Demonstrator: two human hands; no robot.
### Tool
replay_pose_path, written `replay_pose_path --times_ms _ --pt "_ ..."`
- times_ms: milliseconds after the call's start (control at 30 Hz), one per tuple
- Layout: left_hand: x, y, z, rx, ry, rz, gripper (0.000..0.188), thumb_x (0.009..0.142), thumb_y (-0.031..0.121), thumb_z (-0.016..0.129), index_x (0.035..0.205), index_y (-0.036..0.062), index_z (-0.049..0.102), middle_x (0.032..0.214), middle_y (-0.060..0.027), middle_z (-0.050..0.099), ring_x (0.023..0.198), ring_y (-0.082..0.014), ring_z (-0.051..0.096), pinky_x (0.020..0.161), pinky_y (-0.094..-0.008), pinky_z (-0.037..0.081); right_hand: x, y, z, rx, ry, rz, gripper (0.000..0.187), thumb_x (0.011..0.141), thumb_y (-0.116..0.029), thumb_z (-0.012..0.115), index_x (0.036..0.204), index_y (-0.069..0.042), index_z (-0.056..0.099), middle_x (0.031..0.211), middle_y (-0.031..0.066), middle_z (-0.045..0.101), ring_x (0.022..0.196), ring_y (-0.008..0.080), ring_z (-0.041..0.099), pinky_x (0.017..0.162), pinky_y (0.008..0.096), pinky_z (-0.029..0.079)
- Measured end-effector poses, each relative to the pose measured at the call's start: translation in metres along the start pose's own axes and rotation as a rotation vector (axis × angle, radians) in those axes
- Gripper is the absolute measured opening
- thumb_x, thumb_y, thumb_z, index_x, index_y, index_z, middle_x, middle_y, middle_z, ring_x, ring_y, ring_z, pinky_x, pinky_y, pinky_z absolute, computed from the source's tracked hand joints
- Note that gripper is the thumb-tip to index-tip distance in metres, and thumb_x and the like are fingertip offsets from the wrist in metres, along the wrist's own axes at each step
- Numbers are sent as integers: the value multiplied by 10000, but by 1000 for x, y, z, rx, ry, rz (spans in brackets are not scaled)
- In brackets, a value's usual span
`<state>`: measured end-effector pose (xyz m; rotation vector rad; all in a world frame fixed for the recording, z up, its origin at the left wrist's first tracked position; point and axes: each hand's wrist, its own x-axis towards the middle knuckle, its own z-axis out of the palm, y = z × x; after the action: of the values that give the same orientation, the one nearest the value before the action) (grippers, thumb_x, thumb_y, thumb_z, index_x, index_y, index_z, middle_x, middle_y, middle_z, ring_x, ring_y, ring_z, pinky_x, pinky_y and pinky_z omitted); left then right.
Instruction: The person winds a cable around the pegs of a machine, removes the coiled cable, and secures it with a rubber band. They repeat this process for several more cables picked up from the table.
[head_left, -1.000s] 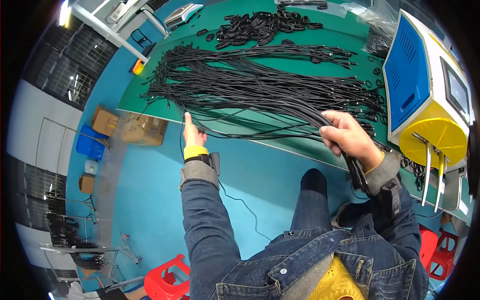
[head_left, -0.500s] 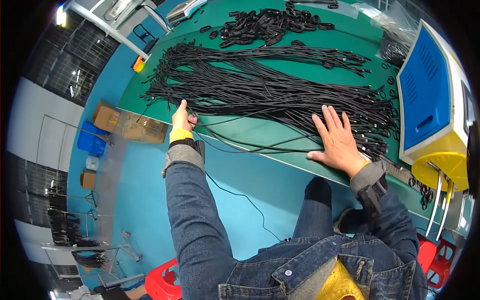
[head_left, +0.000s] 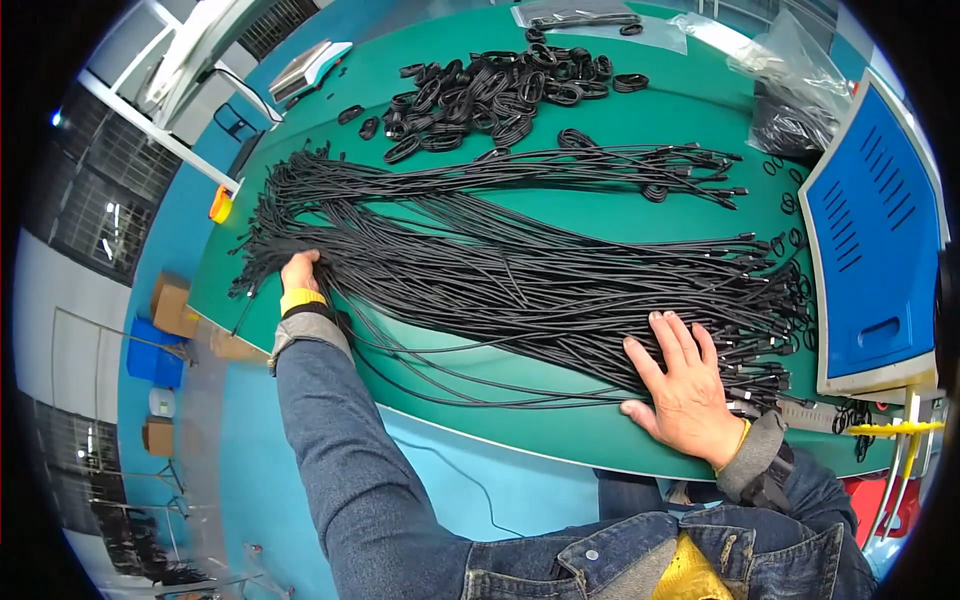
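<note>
A broad bundle of long black cables [head_left: 450, 270] lies lengthwise across the green table. At its left end, my left hand [head_left: 302, 274] is closed around the near cables, its fingertips partly hidden among them. Fingers spread, my right hand [head_left: 688, 392] rests flat on the near right part of the bundle, close to the connector ends. Between the two hands a few loose cables [head_left: 480, 403] sag toward the table's near edge.
Behind the bundle sits a heap of coiled black cables [head_left: 490, 95]. A blue and white machine [head_left: 870, 235] with a yellow disc [head_left: 895, 428] stands at the right. Clear plastic bags [head_left: 795, 60] lie at the far right, and a scale [head_left: 312, 70] stands far left.
My view has tilted, so the table sits lower in the picture. My left hand has shifted left along the cables. The right hand stays spread, now further onto the bundle.
</note>
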<state>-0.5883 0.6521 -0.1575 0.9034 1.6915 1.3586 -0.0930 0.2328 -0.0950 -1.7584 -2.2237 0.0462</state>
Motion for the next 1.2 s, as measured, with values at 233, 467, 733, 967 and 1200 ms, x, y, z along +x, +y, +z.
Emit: replay_pose_path --times_ms 233,467,733,967,1200 --pt "-95 80 48 -509 -553 531 342 841 165 556 1153 33 508 938 -74 575 853 -158 544 781 -305 452 19 8 13 -152 76 133 555 646 -189 711 1161 -122 515 1267 217 380 1191 379 355 969 490 275" --pt "-133 27 -69 753 -58 222 796 794 435 609 1299 -107 319 1256 -257 466 1181 -303 451 964 -361 362 27 -4 26 -171 128 107 537 672 -134 684 1176 -128 498 1274 197 383 1191 362 361 965 463 289" --pt "-272 -11 -107 544 -431 24 299 903 264 484 987 -18 541 717 -115 621 464 -99 502 386 -217 384 20 -12 21 -138 182 89 522 696 -155 671 1183 -139 485 1263 189 393 1184 345 368 955 459 297" --pt "-451 62 -50 -404 -962 -18 264 951 240 422 859 16 528 638 -122 610 434 -127 499 408 -222 388 14 4 24 -135 245 75 498 711 -189 663 1172 -142 482 1230 188 419 1163 343 386 932 454 313" --pt "-569 41 -2 -615 -1209 257 257 909 210 506 806 -11 587 883 -177 606 793 -227 572 723 -320 457 12 15 35 -91 313 10 468 757 -198 625 1197 -143 475 1231 183 438 1158 333 402 941 439 323"
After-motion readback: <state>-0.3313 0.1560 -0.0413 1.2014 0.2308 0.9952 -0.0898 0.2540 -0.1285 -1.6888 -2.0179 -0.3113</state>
